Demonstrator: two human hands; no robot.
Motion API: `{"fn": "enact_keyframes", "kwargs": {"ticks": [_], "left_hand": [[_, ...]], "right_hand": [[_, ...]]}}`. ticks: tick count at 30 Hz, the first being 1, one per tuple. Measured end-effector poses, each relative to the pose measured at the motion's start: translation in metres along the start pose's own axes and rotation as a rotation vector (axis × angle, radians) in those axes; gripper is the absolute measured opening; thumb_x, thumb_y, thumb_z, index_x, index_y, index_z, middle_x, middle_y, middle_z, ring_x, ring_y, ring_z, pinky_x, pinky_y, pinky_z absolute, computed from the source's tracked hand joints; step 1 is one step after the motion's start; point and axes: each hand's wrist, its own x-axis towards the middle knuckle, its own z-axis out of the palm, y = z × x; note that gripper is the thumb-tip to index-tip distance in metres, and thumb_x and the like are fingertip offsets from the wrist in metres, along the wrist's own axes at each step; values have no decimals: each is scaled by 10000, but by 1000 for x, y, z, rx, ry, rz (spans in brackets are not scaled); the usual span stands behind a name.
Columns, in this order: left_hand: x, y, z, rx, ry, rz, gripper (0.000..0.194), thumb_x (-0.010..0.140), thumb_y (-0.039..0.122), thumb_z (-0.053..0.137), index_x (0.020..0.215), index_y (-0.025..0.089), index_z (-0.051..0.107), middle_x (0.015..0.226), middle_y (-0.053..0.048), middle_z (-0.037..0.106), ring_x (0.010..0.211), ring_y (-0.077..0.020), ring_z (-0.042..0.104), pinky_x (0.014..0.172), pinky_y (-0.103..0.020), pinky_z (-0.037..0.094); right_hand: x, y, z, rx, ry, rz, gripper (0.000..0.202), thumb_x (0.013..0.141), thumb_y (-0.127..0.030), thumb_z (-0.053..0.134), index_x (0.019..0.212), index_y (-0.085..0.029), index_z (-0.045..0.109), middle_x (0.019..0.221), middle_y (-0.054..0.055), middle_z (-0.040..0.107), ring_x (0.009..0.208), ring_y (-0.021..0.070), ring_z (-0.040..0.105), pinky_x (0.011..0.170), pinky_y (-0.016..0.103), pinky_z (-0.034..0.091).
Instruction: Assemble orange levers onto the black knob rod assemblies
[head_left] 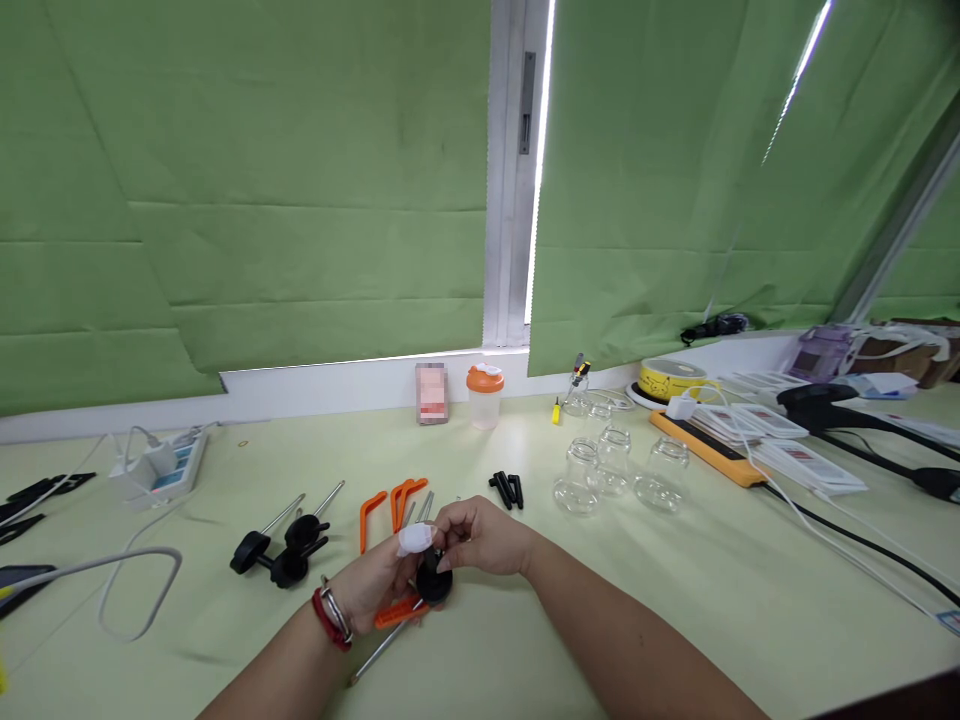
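Near the table's front, my left hand (375, 582) is closed around a black round part (435, 583) that has a metal rod (381, 652) slanting down to the left. White material covers one of its fingertips. An orange piece (399, 611) shows under that hand. My right hand (484, 538) pinches at the top of the same black part, its fingertips touching the left hand's. What lies between the fingertips is too small to make out. Orange bent pieces (370, 515) lie just behind the hands. Black parts with metal rods (290, 566) rest to the left.
Small black cylinders (508, 490) lie behind my right hand. Glass jars (582, 478) stand to the right, near an orange power strip (709, 448). An orange-lidded cup (484, 400) stands by the wall. A white power strip (180, 465) and cables are at left.
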Motion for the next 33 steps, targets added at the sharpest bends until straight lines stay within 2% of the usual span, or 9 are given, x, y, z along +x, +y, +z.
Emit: {"fn": "enact_keyframes", "kwargs": {"ticks": [9, 15, 18, 23, 33], "left_hand": [[-1, 4, 4, -5, -8, 1, 313, 798, 513, 473, 897, 221, 528, 779, -64, 640, 665, -225, 593, 528, -289, 351], [-1, 2, 1, 9, 4, -13, 391, 799, 564, 444, 912, 204, 548, 798, -78, 625, 698, -248, 595, 571, -322, 355], [0, -1, -1, 6, -3, 2, 390, 797, 559, 443, 933, 206, 539, 798, -61, 615, 701, -238, 595, 591, -329, 363], [0, 0, -1, 10, -7, -3, 370, 789, 559, 448, 916, 219, 521, 795, -49, 610, 706, -238, 592, 641, -366, 390], [0, 0, 0, 8, -24, -1, 341, 826, 529, 416, 924, 219, 519, 801, -55, 628, 709, -234, 604, 559, -300, 362]], "right_hand": [[0, 1, 0, 19, 17, 38, 299, 513, -226, 820, 702, -138, 605, 628, -47, 548, 551, 63, 448, 569, 221, 397], [1, 6, -2, -30, -4, -29, 304, 541, -232, 812, 790, -149, 660, 727, -31, 568, 598, 67, 468, 601, 224, 403], [1, 7, -3, -55, -9, -59, 276, 560, -250, 806, 771, -148, 660, 770, -17, 575, 609, 72, 480, 601, 227, 409], [1, 4, -1, -25, -1, -22, 296, 535, -276, 820, 731, -147, 639, 690, -38, 541, 591, 72, 470, 611, 232, 418], [1, 5, -1, 18, 2, 20, 344, 509, -288, 834, 724, -147, 606, 631, -53, 532, 559, 63, 453, 595, 223, 422]]}}
